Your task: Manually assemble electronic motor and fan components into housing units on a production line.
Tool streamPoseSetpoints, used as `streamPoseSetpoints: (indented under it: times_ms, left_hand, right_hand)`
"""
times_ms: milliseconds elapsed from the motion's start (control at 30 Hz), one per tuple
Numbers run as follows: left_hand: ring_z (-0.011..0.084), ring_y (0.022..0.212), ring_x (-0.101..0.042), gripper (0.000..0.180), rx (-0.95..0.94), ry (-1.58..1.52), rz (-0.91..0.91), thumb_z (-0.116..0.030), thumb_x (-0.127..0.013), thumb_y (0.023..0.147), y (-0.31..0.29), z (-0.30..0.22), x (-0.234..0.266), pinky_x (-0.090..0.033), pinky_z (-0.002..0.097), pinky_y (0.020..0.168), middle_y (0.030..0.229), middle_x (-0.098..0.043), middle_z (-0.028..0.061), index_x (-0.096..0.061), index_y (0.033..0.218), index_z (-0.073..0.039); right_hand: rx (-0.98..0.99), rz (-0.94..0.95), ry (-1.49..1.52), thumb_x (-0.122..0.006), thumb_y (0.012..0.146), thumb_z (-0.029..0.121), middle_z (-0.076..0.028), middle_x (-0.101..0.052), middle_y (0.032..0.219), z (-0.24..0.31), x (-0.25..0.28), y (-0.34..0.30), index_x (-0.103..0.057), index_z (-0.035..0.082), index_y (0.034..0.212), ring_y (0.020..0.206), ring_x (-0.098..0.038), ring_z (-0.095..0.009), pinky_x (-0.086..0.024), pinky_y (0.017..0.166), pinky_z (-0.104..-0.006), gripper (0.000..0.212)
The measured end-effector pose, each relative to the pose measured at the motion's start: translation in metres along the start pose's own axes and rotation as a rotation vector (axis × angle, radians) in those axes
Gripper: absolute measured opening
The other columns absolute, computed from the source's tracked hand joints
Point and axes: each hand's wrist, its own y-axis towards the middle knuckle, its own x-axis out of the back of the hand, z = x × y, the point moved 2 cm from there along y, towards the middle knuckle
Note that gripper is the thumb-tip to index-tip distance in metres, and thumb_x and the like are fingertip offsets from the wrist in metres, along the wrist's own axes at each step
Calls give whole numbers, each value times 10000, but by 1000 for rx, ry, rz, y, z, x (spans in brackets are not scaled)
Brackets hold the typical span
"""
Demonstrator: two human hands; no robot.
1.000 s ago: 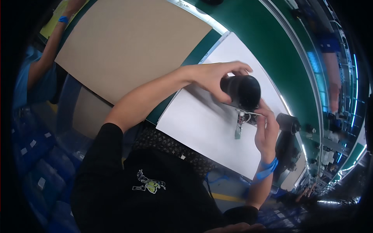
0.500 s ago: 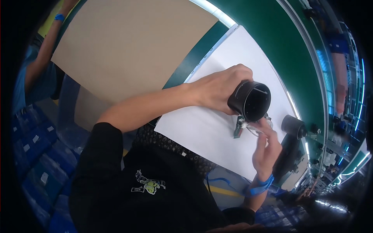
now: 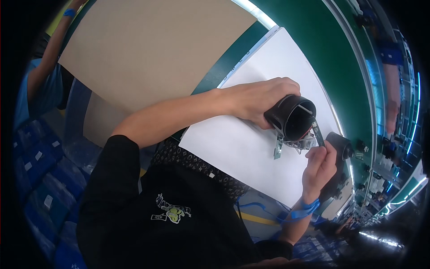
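Note:
My left hand (image 3: 268, 101) is wrapped round a black cylindrical housing (image 3: 280, 112), whose open end faces up and toward me. My right hand (image 3: 320, 168) pinches the lower end of a narrow dark circuit board (image 3: 317, 132); its upper end reaches the rim of the opening. Just below the housing, a small green circuit board (image 3: 278, 148) and a cluster of clear and silvery parts with thin wire (image 3: 306, 143) are partly hidden by it. A second black cylindrical part (image 3: 339, 146) is right of my right hand.
White sheets (image 3: 242, 148) lie under the work on a green table (image 3: 333, 62). A large brown board (image 3: 156, 49) covers the left side. Another person's arm (image 3: 49, 58) is at far left. Blue wrapped bins (image 3: 40, 179) stand below left. A blue wrist strap (image 3: 306, 210) circles my right wrist.
My right hand has moved slightly right, and the narrow circuit board now shows upright in its fingers. The housing has shifted a little right in my left hand, its opening more exposed.

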Motion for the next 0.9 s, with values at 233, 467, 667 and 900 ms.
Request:
streamPoseSetpoints:
  times_ms: [233,467,667,900]
  left_hand:
    - [364,1152,-503,824,12,-8,-5,-59,-854,593,1,4,-2,-470,394,955,1245,-487,140,-377,1265,-79]
    - [370,1195,-484,907,-8,-20,30,-3,-853,551,2,5,-4,-432,399,1018,1290,-466,155,-354,1302,-106]
    - [366,1219,-471,946,-32,9,33,-10,-868,538,2,8,-2,-425,394,1036,1297,-466,152,-353,1325,-103]
    - [350,1235,-466,961,-14,1,66,-18,-871,541,4,11,-9,-422,392,1045,1314,-460,148,-351,1345,-107]
  right_hand:
    - [-25,18,-44,-474,1013,113,-34,-572,600,-2,2,5,-576,-33,1051,508,-490,-60,-372,482,-206,182]
    - [74,88,-296,-525,972,68,-109,-563,606,20,20,21,-612,6,1004,489,-536,-191,-411,490,-278,111]
    - [97,280,-433,-587,924,69,-188,-577,669,55,31,57,-614,24,945,580,-572,-378,-407,524,-416,57]
    - [149,439,-619,-566,929,137,-191,-592,660,63,31,76,-584,29,907,607,-597,-380,-413,532,-453,111]
